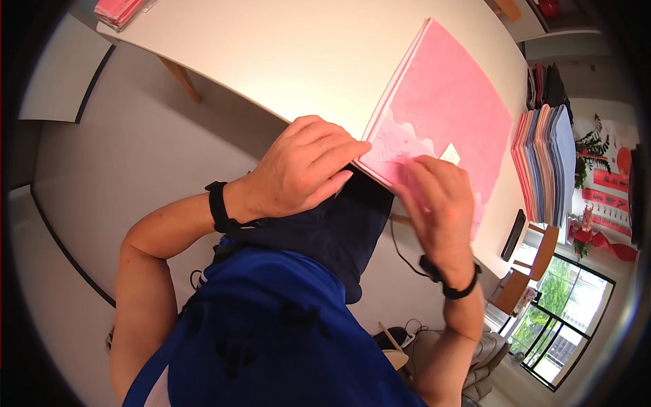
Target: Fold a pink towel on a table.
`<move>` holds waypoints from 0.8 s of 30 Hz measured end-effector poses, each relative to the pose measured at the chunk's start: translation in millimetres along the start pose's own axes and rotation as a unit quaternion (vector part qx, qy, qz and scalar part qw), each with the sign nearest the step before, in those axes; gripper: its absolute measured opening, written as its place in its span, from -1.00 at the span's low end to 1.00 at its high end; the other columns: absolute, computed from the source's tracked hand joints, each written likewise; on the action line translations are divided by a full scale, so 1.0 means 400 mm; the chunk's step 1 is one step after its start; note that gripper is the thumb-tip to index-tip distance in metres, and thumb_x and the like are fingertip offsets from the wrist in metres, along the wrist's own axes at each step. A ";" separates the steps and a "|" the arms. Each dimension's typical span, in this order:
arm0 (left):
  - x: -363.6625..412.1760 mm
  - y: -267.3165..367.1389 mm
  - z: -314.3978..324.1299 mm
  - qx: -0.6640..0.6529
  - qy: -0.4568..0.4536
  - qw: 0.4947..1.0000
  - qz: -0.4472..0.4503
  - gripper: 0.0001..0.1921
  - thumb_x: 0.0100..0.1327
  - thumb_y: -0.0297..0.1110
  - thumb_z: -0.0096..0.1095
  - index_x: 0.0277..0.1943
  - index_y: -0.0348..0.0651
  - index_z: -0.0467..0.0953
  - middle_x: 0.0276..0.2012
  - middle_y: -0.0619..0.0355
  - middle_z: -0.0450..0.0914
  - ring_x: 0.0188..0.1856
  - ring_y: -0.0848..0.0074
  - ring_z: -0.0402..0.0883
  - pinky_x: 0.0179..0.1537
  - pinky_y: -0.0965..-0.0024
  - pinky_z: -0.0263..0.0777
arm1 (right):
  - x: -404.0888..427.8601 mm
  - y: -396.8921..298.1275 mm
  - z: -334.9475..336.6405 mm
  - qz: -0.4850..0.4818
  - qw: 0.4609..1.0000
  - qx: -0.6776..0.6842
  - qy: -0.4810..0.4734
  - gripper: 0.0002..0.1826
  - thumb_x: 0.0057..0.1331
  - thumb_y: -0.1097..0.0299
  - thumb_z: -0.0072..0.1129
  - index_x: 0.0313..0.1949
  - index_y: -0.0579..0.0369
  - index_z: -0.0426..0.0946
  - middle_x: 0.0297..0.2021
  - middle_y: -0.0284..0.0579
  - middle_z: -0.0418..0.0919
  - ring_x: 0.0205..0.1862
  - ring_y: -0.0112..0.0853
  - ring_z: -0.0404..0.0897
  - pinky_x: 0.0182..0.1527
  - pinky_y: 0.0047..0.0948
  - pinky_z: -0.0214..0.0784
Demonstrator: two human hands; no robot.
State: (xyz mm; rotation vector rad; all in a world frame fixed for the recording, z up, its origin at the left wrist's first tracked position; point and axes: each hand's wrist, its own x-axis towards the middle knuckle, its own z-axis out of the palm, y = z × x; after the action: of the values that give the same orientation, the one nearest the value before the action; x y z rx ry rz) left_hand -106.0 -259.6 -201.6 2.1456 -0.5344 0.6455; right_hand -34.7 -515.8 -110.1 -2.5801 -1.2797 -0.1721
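A folded pink towel [452,86] with a paler, scalloped patterned border lies on the white table [285,56], its near edge along the table's edge. My left hand [307,170] is at the towel's near left corner, the index fingertip on top and the thumb lower, with the corner between them. Blurred by motion, my right hand [437,198] rests over the border at the near edge. Its fingertips are bent down onto the cloth; whether they pinch it is hidden. Just beyond the right fingers, a small pale tag [449,153] lies on the towel.
A tall stack of folded pink, peach and blue cloths [544,163] stands at the right. More pink packs [119,11] lie at the table's far left corner. Beyond the right end are a dark flat device [513,235] and a wooden chair [529,272]. A cable [402,249] hangs below.
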 end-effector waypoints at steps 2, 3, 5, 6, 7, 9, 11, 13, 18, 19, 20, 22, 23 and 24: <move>0.004 -0.001 0.004 -0.001 0.017 1.000 -0.005 -0.53 0.20 -0.52 0.58 0.19 -0.25 0.69 0.07 0.06 0.74 0.14 0.14 0.70 0.20 0.07 0.48 | 0.024 -0.051 0.035 -0.042 0.998 0.003 0.041 -0.57 0.23 0.37 0.61 0.06 0.20 0.72 -0.01 -0.04 0.70 -0.01 -0.07 0.67 0.03 -0.10 0.48; 0.004 -0.002 0.003 0.003 0.035 0.999 -0.010 -0.56 0.19 -0.52 0.59 0.16 -0.24 0.70 0.07 0.07 0.73 0.14 0.14 0.70 0.20 0.06 0.47 | 0.033 -0.065 0.050 -0.041 0.998 0.003 0.038 -0.57 0.23 0.37 0.61 0.06 0.20 0.72 -0.01 -0.04 0.70 -0.01 -0.07 0.67 0.03 -0.10 0.48; 0.005 -0.012 0.010 0.010 0.033 0.999 0.005 -0.60 0.19 -0.51 0.59 0.11 -0.22 0.73 0.08 0.07 0.73 0.14 0.15 0.70 0.20 0.06 0.47 | 0.043 -0.080 0.083 -0.023 0.997 0.022 0.075 -0.57 0.21 0.38 0.61 0.05 0.22 0.71 -0.06 -0.08 0.66 -0.08 -0.11 0.63 -0.05 -0.09 0.43; 0.002 -0.017 0.012 0.023 0.031 0.999 0.020 -0.64 0.19 -0.50 0.60 0.07 -0.21 0.75 0.09 0.06 0.72 0.15 0.16 0.70 0.21 0.05 0.47 | 0.046 -0.083 0.098 -0.011 0.996 0.030 0.088 -0.60 0.22 0.41 0.61 0.03 0.22 0.72 -0.07 -0.07 0.67 -0.11 -0.12 0.63 -0.06 -0.11 0.42; -0.001 -0.019 0.014 0.021 0.033 0.999 0.017 -0.64 0.19 -0.50 0.60 0.07 -0.21 0.75 0.09 0.06 0.72 0.15 0.16 0.70 0.21 0.05 0.47 | 0.044 -0.083 0.111 -0.012 0.996 0.030 0.085 -0.60 0.22 0.41 0.61 0.03 0.22 0.72 -0.07 -0.07 0.67 -0.11 -0.12 0.63 -0.06 -0.11 0.42; -0.005 -0.023 0.018 0.020 0.039 0.999 0.012 -0.70 0.19 -0.49 0.60 0.00 -0.20 0.77 0.10 0.07 0.72 0.15 0.18 0.70 0.21 0.05 0.46 | 0.039 -0.080 0.135 0.029 0.991 0.068 0.110 -0.66 0.24 0.48 0.58 -0.01 0.24 0.74 -0.08 -0.06 0.68 -0.12 -0.13 0.63 -0.07 -0.13 0.42; -0.004 -0.019 0.017 0.013 0.043 0.999 0.005 -0.71 0.19 -0.49 0.60 -0.01 -0.20 0.77 0.10 0.08 0.72 0.15 0.19 0.70 0.21 0.06 0.45 | 0.031 -0.081 0.152 0.037 0.990 0.076 0.116 -0.69 0.24 0.50 0.57 -0.02 0.24 0.75 -0.09 -0.06 0.68 -0.12 -0.14 0.63 -0.08 -0.14 0.42; -0.005 -0.016 0.021 0.007 0.049 0.999 -0.002 -0.72 0.19 -0.48 0.60 -0.02 -0.20 0.77 0.10 0.08 0.72 0.15 0.20 0.70 0.21 0.06 0.45 | 0.027 -0.084 0.161 0.043 0.988 0.085 0.122 -0.71 0.25 0.53 0.56 -0.04 0.24 0.75 -0.09 -0.06 0.68 -0.12 -0.14 0.63 -0.08 -0.15 0.42; -0.007 -0.014 0.035 0.008 0.065 0.998 -0.013 -0.75 0.17 -0.48 0.61 -0.07 -0.18 0.78 0.08 0.10 0.73 0.14 0.21 0.70 0.20 0.07 0.44 | 0.016 -0.082 0.169 0.095 0.975 0.131 0.151 -0.70 0.22 0.57 0.55 -0.03 0.20 0.80 -0.11 -0.05 0.70 -0.15 -0.15 0.64 -0.09 -0.18 0.44; -0.007 -0.014 0.035 0.008 0.067 0.998 -0.015 -0.75 0.17 -0.48 0.61 -0.07 -0.18 0.78 0.08 0.10 0.73 0.14 0.21 0.70 0.20 0.07 0.44 | 0.018 -0.079 0.168 0.093 0.976 0.132 0.149 -0.70 0.22 0.57 0.55 -0.03 0.20 0.80 -0.11 -0.05 0.70 -0.15 -0.15 0.64 -0.09 -0.18 0.44; -0.006 -0.014 0.034 0.008 0.066 0.998 -0.015 -0.75 0.17 -0.48 0.61 -0.08 -0.17 0.78 0.08 0.10 0.73 0.14 0.21 0.70 0.20 0.07 0.43 | 0.021 -0.076 0.165 0.050 0.982 0.093 0.158 -0.69 0.21 0.58 0.55 -0.03 0.21 0.80 -0.10 -0.05 0.71 -0.16 -0.16 0.64 -0.10 -0.18 0.45; -0.008 -0.016 0.034 0.008 0.066 0.998 -0.014 -0.76 0.17 -0.48 0.61 -0.08 -0.17 0.78 0.08 0.10 0.73 0.14 0.21 0.70 0.20 0.08 0.43 | 0.029 -0.079 0.159 -0.021 0.987 0.034 0.154 -0.65 0.16 0.60 0.55 -0.02 0.22 0.81 -0.09 -0.05 0.72 -0.15 -0.17 0.67 -0.11 -0.19 0.48; -0.010 -0.017 0.033 0.010 0.064 0.998 -0.017 -0.76 0.17 -0.47 0.61 -0.09 -0.16 0.79 0.08 0.11 0.73 0.14 0.22 0.70 0.21 0.08 0.43 | 0.027 -0.079 0.162 -0.021 0.987 0.034 0.154 -0.65 0.16 0.60 0.55 -0.02 0.22 0.81 -0.09 -0.05 0.72 -0.15 -0.17 0.67 -0.11 -0.19 0.48; -0.010 -0.017 0.034 0.012 0.063 0.998 -0.018 -0.76 0.17 -0.47 0.61 -0.09 -0.16 0.79 0.08 0.11 0.73 0.14 0.22 0.70 0.21 0.08 0.43 | 0.021 -0.076 0.167 -0.014 0.987 0.046 0.152 -0.65 0.15 0.60 0.54 -0.03 0.22 0.81 -0.09 -0.05 0.73 -0.16 -0.16 0.68 -0.12 -0.19 0.49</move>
State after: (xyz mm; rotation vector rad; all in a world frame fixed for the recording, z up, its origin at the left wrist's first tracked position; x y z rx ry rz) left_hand -101.7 -265.9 -215.5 2.1153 -0.4202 0.7635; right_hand -54.4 -473.1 -167.0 -2.3477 -1.1801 -0.4802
